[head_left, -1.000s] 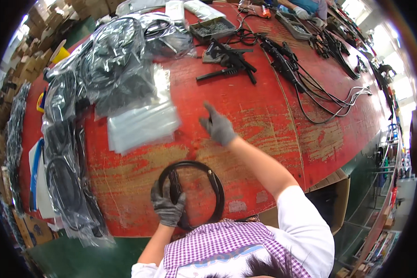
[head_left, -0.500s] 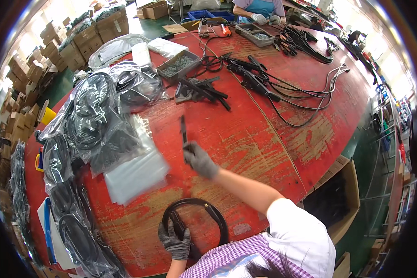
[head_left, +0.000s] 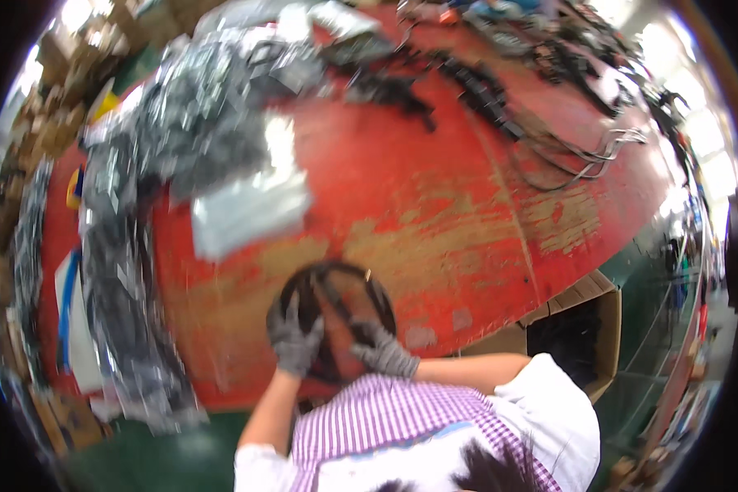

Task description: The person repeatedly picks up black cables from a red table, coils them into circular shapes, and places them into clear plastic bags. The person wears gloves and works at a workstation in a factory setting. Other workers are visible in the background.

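A coiled black cable (head_left: 342, 266) lies at the table's near edge, with a bright metal tip on its right side. My left hand (head_left: 293, 343), in a grey glove, grips the left side of this coil, thumb and fingers over the dark bundle. My right hand (head_left: 385, 354), gloved as well, is closed on a slim black strip (head_left: 330, 293) that slants up and left across the coil's middle. Motion blur hides the strip's details and exactly where it touches the cable.
Clear plastic bags (head_left: 250, 215) lie flat beyond the coil. Bagged black cables (head_left: 131, 303) are heaped along the left. Black parts (head_left: 389, 92) and loose cables (head_left: 562, 168) lie farther back on the red table (head_left: 418, 197). An open cardboard box (head_left: 605, 332) stands at the right edge.
My right hand has come back from mid-table to the coil, bringing the black strip. My left hand stays at the coil. The whole view has shifted and blurred.
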Tool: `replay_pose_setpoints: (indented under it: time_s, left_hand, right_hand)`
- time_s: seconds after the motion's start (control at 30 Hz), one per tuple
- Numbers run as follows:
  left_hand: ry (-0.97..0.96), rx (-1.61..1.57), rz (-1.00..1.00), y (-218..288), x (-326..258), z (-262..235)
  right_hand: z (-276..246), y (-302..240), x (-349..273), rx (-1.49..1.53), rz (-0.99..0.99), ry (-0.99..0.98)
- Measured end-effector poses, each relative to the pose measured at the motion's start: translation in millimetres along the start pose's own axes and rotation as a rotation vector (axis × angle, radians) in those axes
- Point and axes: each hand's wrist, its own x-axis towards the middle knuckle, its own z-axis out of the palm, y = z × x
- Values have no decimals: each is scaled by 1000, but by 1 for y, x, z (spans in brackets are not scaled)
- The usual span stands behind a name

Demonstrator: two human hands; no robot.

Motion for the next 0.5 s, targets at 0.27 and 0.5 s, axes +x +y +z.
replay_pose_setpoints:
  time_s: [0.27, 0.5]
  left_hand:
    - [22, 100, -101, -4, -15, 4]
    - [3, 101, -129, -6, -15, 5]
  right_hand:
    - [2, -45, -9, 208, 522, -158]
    - [-21, -88, 13, -700, 338, -404]
